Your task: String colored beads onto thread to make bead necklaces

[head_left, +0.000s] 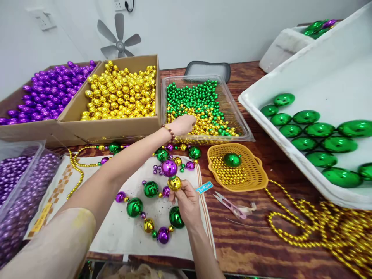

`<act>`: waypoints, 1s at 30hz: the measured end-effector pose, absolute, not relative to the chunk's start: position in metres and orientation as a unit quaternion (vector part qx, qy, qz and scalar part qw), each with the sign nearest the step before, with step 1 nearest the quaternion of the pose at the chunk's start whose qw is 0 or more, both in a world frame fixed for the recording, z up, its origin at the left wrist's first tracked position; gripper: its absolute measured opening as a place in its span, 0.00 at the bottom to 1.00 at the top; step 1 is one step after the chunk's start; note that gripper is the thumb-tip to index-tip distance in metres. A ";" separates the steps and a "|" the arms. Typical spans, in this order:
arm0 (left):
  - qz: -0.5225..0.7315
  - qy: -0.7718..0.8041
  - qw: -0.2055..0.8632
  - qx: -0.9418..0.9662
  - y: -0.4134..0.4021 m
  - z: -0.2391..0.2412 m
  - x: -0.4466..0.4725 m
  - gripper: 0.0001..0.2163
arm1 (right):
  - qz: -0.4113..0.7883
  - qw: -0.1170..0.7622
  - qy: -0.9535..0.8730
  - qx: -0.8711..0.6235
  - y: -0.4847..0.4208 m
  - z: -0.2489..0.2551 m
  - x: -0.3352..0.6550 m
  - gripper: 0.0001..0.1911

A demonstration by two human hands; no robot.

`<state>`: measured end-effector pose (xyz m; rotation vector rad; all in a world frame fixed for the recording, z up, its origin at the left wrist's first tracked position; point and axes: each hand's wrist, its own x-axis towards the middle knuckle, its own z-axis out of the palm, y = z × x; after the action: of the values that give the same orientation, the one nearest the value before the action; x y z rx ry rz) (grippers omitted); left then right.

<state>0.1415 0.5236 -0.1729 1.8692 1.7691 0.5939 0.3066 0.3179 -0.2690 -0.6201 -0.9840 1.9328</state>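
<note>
My left hand reaches across into a clear plastic tray of small green and gold beads. Its fingers are drawn together at the gold ones; whatever they pinch is hidden. Over the white cloth, my right hand pinches a shiny gold bead between thumb and fingers. A large purple bead sits just beyond it, with a small green bead between the two. A strand of green, purple and gold beads curves over the cloth, passing near my right wrist. Several small purple beads lie loose there.
Cardboard boxes hold purple beads and gold beads. An orange basket contains gold beads and one green ball. Pink-handled scissors and gold bead chains lie right. A white foam box holds large green balls.
</note>
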 end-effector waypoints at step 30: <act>0.743 0.360 0.547 0.138 0.324 -0.157 0.098 0.03 | 0.659 0.424 -0.522 -0.338 0.327 -0.260 0.310 0.09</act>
<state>0.0978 0.3236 -0.1568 0.3263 0.8531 1.7611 0.3104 0.3265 -0.2602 -0.8447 -1.3051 1.6494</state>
